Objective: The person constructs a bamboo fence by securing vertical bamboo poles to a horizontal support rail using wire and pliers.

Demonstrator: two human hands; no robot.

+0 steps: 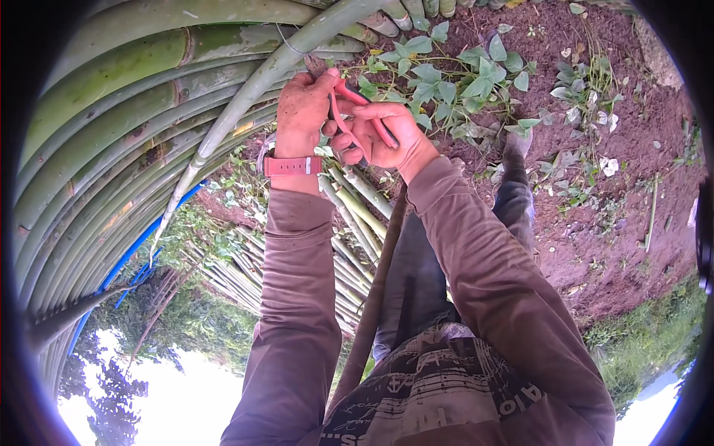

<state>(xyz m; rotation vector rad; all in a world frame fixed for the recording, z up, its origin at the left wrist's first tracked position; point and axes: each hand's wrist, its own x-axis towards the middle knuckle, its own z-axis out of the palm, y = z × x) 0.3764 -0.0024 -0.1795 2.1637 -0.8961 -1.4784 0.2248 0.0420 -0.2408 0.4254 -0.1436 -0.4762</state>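
A pair of pliers with red and black handles is held between my two hands, its handles spread apart. My right hand is closed round the handles. My left hand, with a reddish watch strap at the wrist, is closed at the head end of the pliers. Its fingers partly cover the jaws, and what lies between them is hidden. Just beyond, a slanting bamboo pole has a thin wire looped round it. Long green bamboo poles lie side by side behind that pole.
Leafy vines grow over reddish soil at the right. Thinner cut bamboo poles lie below my hands. A brown pole stands close to my body, beside my leg. Blue material runs under the bamboo at the left.
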